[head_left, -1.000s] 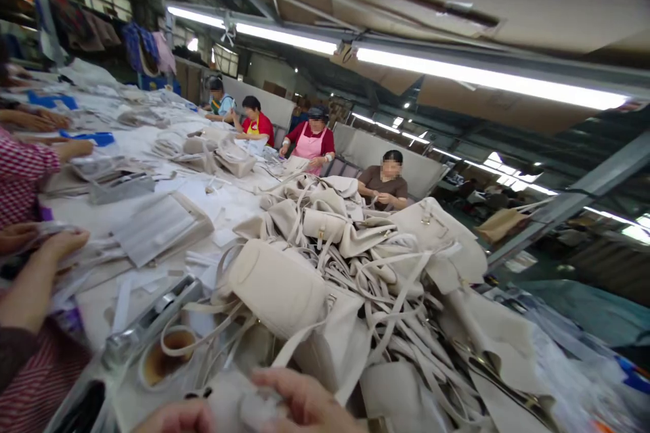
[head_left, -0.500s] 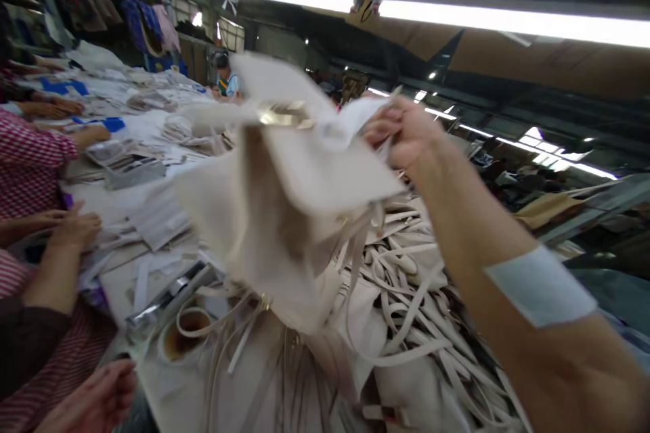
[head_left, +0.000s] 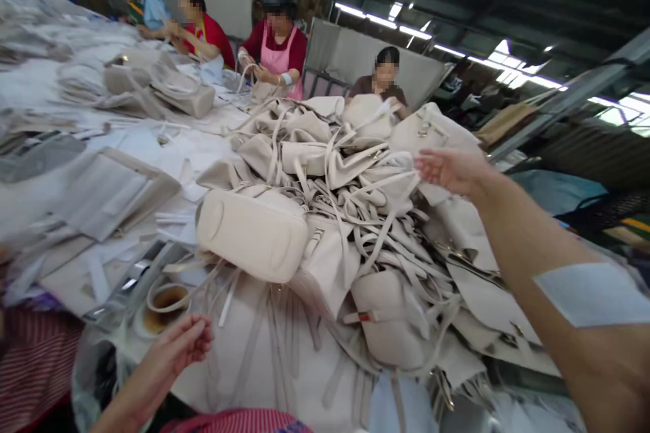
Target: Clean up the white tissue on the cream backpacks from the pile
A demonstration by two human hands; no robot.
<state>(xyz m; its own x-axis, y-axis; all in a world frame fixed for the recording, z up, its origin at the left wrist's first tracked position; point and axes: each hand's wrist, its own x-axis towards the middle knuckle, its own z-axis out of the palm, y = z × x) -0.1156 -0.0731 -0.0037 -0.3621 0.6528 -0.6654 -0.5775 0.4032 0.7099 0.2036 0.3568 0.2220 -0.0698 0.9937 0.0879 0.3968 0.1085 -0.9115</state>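
Note:
My right hand (head_left: 445,170) reaches over a heap of cream handbags (head_left: 325,264), its fingers stretched out and holding nothing that I can see. Its fingertips are close to a pale strap (head_left: 393,213) and a bag on the heap; whether they touch is unclear. A cream handbag (head_left: 251,237) lies on the heap's near left side with its flat base towards me. My left hand (head_left: 180,345) hovers at the lower left, empty, its fingers loosely bent. Just beyond it stands a cup of brown liquid (head_left: 165,308) with a strap loop across it.
Several co-workers sit along the far side, one in a pink apron (head_left: 278,54). Flat bag pieces (head_left: 114,193) and white papers cover the table's left. A metal tool or strip (head_left: 135,277) lies near the cup. Long straps hang down the near side.
The handbag that my right hand was holding up is out of it, and that hand is lower, over the heap. My left hand has moved to the right. The view has turned left and down.

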